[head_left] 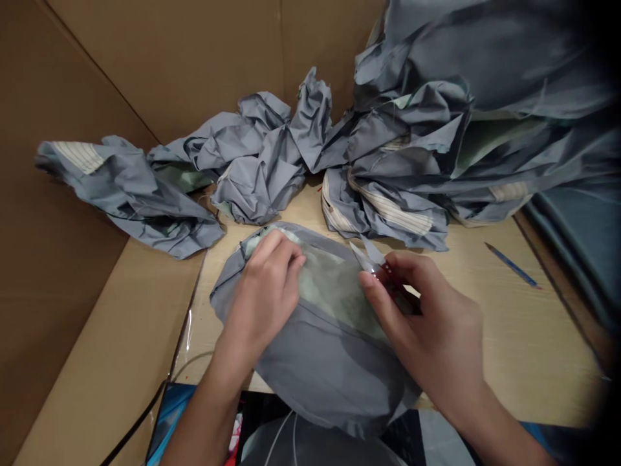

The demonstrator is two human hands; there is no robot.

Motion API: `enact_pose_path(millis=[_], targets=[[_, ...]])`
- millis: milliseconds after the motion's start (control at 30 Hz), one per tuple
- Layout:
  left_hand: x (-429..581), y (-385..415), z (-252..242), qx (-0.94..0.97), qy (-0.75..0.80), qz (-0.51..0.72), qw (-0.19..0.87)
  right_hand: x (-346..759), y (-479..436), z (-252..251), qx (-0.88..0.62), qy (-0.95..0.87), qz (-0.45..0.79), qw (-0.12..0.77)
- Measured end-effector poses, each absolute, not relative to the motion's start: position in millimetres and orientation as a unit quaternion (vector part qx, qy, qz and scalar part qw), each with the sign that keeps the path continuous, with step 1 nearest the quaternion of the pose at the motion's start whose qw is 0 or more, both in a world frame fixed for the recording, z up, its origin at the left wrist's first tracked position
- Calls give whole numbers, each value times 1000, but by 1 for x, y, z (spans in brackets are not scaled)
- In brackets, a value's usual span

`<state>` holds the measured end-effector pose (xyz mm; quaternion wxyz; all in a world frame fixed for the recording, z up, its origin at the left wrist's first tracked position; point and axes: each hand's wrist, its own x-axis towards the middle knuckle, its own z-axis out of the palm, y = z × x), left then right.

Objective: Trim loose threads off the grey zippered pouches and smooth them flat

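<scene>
In front of me a grey-blue fabric piece [334, 362] with a pale green inner side lies across the table's front edge. My left hand [269, 278] is closed on the fabric's upper left part, fingers pinched at its edge. My right hand [427, 317] grips small thread snips [369, 259] over the right side of the fabric. Their two pointed blades stand apart and point up and to the left. What lies between the blades, if anything, is too small to make out.
Crumpled grey-blue fabric pieces [262, 149], some with striped strips, lie along the back. A larger heap [485, 71] rises at the right. A blue pencil [512, 264] lies on the wooden table [528, 349]. Brown cardboard walls [194, 58] stand behind and left. A black cable [138, 421] runs at lower left.
</scene>
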<state>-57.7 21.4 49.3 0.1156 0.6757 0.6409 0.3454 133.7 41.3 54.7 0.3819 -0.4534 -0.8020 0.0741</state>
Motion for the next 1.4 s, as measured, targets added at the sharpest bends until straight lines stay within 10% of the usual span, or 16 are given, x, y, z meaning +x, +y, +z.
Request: enact_pose_path(millis=[567, 1100, 1400], targets=[[-113, -12, 88, 466, 687, 554, 65, 138, 62, 63, -382, -828, -43, 407], [-154, -70, 24, 406, 805, 421, -104, 166, 47, 45, -260, -796, -184, 514], [-105, -92, 9, 548, 707, 448, 14, 152, 61, 58, -289, -804, -173, 491]])
